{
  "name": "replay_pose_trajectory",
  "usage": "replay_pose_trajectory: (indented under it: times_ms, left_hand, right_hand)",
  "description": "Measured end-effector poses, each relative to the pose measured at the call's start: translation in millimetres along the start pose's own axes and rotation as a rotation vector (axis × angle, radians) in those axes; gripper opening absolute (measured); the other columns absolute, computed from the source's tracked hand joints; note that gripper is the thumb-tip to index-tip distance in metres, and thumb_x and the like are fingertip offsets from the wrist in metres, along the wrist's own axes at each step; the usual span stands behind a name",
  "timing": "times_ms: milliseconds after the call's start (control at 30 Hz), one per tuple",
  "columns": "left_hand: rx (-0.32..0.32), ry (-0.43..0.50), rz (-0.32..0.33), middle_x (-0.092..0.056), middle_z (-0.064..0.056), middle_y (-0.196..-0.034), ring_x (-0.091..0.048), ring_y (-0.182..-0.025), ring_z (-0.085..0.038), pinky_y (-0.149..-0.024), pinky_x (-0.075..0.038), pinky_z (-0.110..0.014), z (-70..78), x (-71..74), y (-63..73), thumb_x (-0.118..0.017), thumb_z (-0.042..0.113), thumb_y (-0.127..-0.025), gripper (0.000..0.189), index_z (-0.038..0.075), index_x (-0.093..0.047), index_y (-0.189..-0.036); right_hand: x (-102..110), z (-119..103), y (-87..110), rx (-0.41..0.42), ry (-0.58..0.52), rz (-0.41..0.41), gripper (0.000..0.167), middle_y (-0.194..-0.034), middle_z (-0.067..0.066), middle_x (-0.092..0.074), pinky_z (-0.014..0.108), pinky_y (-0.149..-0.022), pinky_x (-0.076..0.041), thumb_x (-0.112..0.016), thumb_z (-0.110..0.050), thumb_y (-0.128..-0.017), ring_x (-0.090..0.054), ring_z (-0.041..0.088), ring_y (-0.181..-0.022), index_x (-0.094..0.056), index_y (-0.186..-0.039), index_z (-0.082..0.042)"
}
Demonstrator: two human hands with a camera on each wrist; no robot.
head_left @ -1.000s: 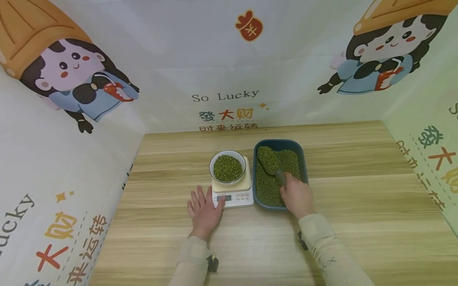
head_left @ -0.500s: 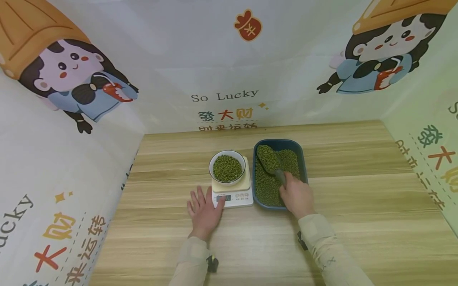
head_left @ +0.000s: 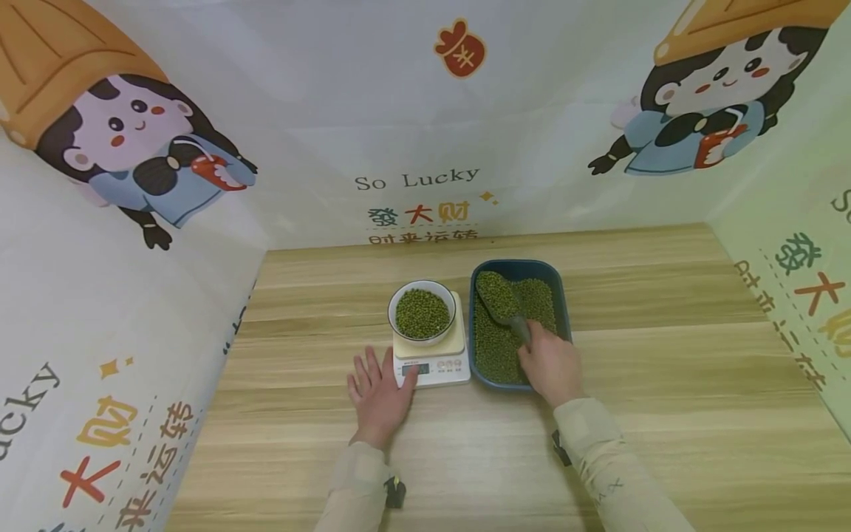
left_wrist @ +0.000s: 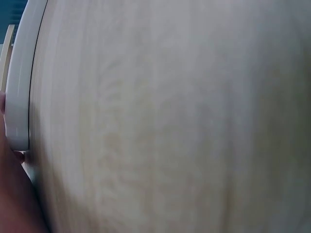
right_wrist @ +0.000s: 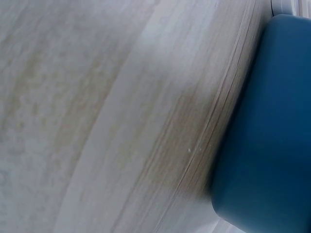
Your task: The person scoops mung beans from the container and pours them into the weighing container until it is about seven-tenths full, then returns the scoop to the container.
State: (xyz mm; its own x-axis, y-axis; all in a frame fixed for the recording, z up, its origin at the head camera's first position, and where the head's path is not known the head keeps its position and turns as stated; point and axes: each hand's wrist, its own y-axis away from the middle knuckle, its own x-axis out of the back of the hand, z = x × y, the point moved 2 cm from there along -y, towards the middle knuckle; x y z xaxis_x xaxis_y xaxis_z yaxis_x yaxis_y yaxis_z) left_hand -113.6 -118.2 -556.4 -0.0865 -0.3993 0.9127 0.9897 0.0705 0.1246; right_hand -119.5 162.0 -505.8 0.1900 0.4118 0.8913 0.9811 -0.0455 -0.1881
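Note:
My right hand [head_left: 550, 363] grips the handle of a dark scoop [head_left: 522, 329] heaped with green mung beans. The scoop lies over a blue tub [head_left: 566, 310] that holds more beans. Left of the tub stands a white kitchen scale [head_left: 442, 378] with a white bowl [head_left: 394, 325] of mung beans on its plate. Fingers spread, my left hand [head_left: 382, 397] rests at the scale's left front corner, its thumb by the display. In the left wrist view the side of the scale [left_wrist: 18, 97] shows; the right wrist view shows the tub's outer wall [right_wrist: 272, 131].
A wood-grain table [head_left: 651, 355] lies under everything. Printed white sheets form a back wall [head_left: 319, 133] and side walls around it. The scale and the tub stand close beside each other.

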Motion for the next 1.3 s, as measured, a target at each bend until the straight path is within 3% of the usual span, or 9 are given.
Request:
replay_pose_trajectory:
  times_ms: [1300]
  left_hand:
    - [-0.011, 0.001, 0.002, 0.002, -0.016, -0.148, 0.01, -0.133, -0.035, -0.101, 0.005, -0.055, 3.3, 3.3, 1.0, -0.023, 0.064, -0.086, 0.075, 0.015, -0.021, -0.143]
  right_hand:
    - [0.7, 0.3, -0.2, -0.009, -0.014, 0.028, 0.038, -0.08, 0.013, -0.065, 0.034, -0.042, -0.043, -0.056, -0.014, -0.078, -0.055, 0.02, -0.05, -0.054, -0.114, 0.0]
